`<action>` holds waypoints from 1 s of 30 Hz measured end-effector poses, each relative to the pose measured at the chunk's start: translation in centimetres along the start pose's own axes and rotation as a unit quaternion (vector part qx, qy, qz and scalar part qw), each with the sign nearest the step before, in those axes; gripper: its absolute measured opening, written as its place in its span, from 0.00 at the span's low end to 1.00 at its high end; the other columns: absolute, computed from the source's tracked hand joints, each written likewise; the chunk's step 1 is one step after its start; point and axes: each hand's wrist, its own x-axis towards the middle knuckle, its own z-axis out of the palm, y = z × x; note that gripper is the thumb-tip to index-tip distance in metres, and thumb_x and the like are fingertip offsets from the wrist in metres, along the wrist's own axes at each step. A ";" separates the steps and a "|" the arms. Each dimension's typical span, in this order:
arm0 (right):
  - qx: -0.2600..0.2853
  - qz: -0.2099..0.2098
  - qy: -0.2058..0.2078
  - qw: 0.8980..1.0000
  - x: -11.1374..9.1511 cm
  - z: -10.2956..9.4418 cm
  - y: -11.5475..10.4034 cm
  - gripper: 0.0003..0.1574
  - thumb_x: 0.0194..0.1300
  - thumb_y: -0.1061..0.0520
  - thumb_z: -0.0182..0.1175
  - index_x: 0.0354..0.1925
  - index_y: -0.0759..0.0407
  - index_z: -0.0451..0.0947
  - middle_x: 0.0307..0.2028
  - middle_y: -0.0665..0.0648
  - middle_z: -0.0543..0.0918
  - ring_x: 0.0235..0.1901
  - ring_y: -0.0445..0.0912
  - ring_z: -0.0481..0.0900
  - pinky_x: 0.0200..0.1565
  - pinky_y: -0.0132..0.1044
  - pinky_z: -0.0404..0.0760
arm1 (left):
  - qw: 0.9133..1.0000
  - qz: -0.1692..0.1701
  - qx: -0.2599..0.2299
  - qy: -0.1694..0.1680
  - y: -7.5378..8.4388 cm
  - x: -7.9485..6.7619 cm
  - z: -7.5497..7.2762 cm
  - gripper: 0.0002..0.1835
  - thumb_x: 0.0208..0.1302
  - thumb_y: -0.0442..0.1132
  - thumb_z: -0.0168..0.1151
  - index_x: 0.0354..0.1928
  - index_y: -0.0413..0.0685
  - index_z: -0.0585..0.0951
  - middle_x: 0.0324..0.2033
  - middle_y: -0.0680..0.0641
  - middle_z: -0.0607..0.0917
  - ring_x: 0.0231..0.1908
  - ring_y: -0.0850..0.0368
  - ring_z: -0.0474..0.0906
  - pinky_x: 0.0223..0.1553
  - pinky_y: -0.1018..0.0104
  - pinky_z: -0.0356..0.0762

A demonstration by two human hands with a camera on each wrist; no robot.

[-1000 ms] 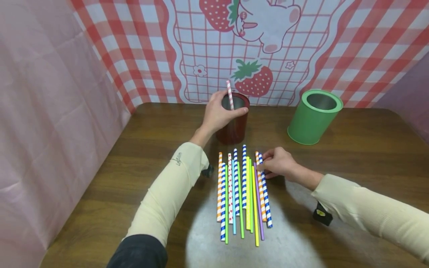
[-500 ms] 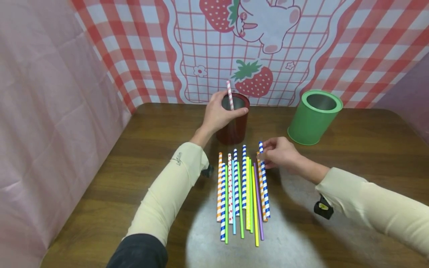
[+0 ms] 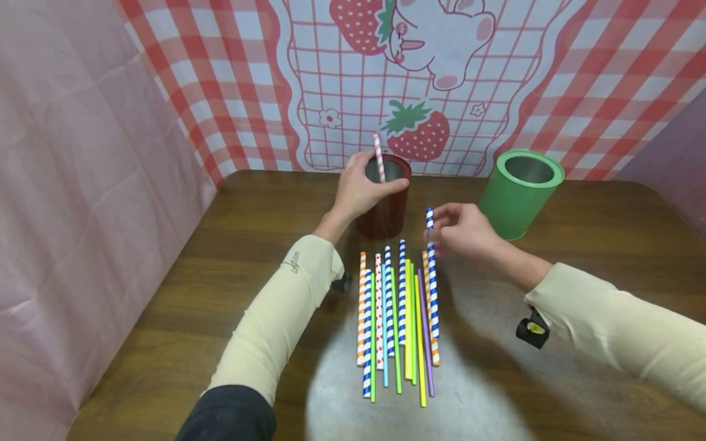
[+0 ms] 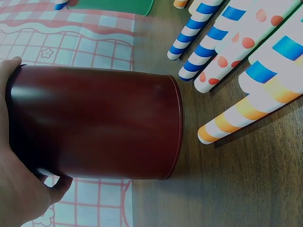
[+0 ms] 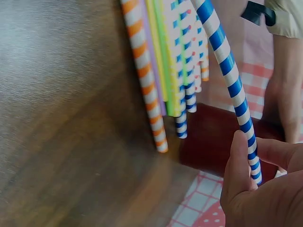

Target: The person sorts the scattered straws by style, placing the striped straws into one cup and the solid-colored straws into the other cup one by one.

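Observation:
My left hand (image 3: 355,190) grips the dark red can (image 3: 382,219) near its rim, the thumb lying along the near edge. The can stands upright at the back of the table, and a pink-and-white striped straw (image 3: 379,157) sticks up out of it. In the left wrist view the red can's wall (image 4: 104,123) fills the middle. My right hand (image 3: 467,231) pinches a blue-and-white striped straw (image 5: 232,78) close to its far end. That straw slants up from the table, its lower part overlapping an orange-and-white striped straw (image 5: 147,90) in the head view.
Several straws lie side by side in front of the red can, among them a red-dotted straw (image 3: 379,318), a yellow straw (image 3: 421,355) and a purple straw (image 3: 427,343). A green can (image 3: 513,205) stands at the back right. Patterned cloth (image 3: 331,79) hangs behind the table.
My right hand has drawn the blue-and-white straw away from the right end of the row, up and toward the back. The left hand has stayed on the red can.

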 end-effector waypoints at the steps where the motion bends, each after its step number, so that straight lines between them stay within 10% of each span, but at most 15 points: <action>1: 0.001 -0.005 0.002 1.000 0.0 -0.1 -0.2 0.26 0.64 0.63 0.60 0.57 0.70 0.66 0.42 0.64 0.73 0.31 0.45 0.81 0.41 0.45 0.84 | 1.000 0.000 0.000 -0.001 0.0 0.0 0.0 0.50 0.46 0.64 0.72 0.70 0.54 0.65 0.67 0.49 0.64 0.63 0.51 0.64 0.59 0.54 0.70; 30: 0.066 -0.111 0.140 0.982 1.2 -2.8 -8.9 0.22 0.65 0.59 0.62 0.54 0.61 0.68 0.40 0.54 0.73 0.37 0.42 0.80 0.36 0.33 0.83 | 1.000 0.010 -0.002 0.008 -0.2 0.2 0.2 0.48 0.46 0.62 0.73 0.68 0.54 0.66 0.66 0.48 0.65 0.63 0.50 0.65 0.58 0.55 0.70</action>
